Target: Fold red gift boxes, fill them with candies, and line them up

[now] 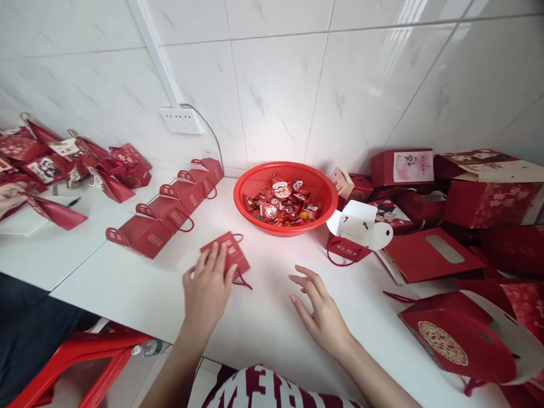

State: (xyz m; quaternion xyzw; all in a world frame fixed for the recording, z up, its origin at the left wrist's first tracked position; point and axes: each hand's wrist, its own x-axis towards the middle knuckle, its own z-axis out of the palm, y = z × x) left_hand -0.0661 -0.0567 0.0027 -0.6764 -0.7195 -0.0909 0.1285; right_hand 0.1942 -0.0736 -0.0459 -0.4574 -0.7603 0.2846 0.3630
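Note:
My left hand [208,289] lies over a small closed red gift box [236,255] with cord handles, its fingers across the top and its thumb at the near side. My right hand [321,311] is open and holds nothing, fingers apart and slightly curled above the white table. Beyond the hands stands a red plastic basket [289,229] with several red-wrapped candies [284,204] in it. To the right of the basket, a red box with white open flaps [348,243] stands upright, a cord loop at its front.
Several red boxes [144,232] stand in a row on the left. Bow-tied packages [106,170] lie farther left, near another person's hand [11,198]. More red boxes [433,255] crowd the right side. A wall socket [182,120] and cable are behind. A red stool [80,354] stands below.

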